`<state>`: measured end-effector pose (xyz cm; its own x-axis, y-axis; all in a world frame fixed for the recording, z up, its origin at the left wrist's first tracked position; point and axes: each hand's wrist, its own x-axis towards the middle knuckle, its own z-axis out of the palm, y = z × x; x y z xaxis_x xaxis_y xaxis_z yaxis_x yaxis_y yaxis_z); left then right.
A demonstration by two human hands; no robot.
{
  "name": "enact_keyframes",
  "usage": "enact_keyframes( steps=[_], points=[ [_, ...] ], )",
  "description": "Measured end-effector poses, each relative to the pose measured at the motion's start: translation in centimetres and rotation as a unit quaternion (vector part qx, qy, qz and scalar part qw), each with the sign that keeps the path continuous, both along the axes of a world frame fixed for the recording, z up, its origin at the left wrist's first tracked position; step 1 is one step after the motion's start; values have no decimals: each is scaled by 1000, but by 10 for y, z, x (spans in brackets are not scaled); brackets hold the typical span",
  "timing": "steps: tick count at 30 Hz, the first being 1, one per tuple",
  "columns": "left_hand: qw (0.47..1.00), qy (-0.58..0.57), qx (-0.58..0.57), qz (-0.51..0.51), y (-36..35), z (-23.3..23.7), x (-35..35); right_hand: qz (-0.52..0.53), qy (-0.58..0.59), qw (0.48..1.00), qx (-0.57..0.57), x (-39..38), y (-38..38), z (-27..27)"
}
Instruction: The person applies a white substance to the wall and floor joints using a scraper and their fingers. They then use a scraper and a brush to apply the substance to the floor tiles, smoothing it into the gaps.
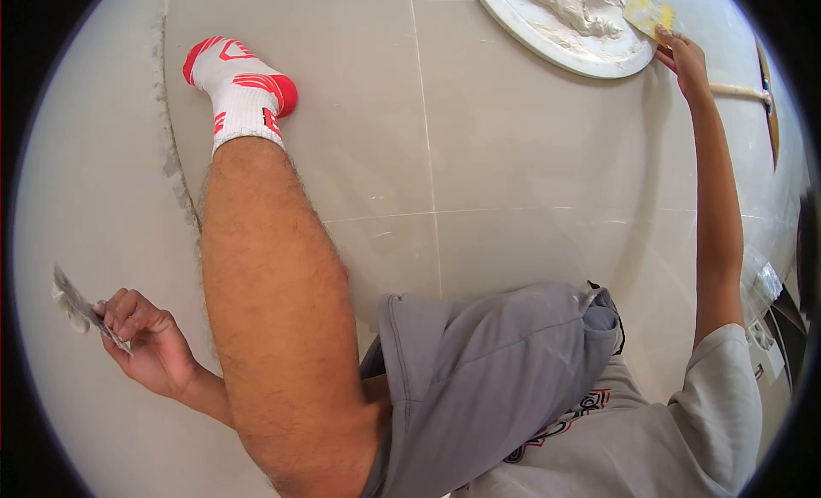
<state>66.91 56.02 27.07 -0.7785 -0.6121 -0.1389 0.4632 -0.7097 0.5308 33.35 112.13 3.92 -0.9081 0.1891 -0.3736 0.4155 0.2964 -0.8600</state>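
Left of the outstretched leg (274, 310), the left hand (147, 348) holds a scraper (79, 308) over the floor (513, 156). Far right, the right hand (686, 63) holds a spreader (647, 12), perhaps touching the pan (522, 26).

You're in an indoor room under finishing work, likely tiling: large glossy pale tiles (513, 139) cover the floor, one joint (174, 160) is crusted with rough filler, and a round pan (547, 38) holds white paste.

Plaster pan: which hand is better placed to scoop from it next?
Right, probably. The right hand holds the yellow scraper at the pan's rim, beside the plaster. The left hand grips a grey blade far off, across the leg.
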Motion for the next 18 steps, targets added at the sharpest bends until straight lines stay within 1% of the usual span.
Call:
enact_keyframes(
  steps=[1, 5, 8, 10, 12, 13, 18],
  points=[
    [1000, 3, -1, -3, 2, -1, -1, 23, 10, 1000, 12, 0, 2, 0],
    [1000, 18, 7, -6, 2, -3, 0, 48, -5, 998, 30, -4, 9, 10],
    [999, 18, 21, -16, -2, -3, -5, 53, -3, 999, 5, -8, 9, 14],
    [999, 17, 14, -24, -8, -1, -2, 33, -7, 999, 16, -5, 7, 23],
    [999, 20, 8, -33, -16, -6, -3, 45, 6, 999, 21, -7, 11, 21],
    [999, 16, -5, -32, -15, -4, -4, 45, -7, 999, 26, -7, 13, 18],
    [999, -8, -17, -39, -17, -14, -21, 27, -14, 999, 36, -1, 12, 15]
  ],
)
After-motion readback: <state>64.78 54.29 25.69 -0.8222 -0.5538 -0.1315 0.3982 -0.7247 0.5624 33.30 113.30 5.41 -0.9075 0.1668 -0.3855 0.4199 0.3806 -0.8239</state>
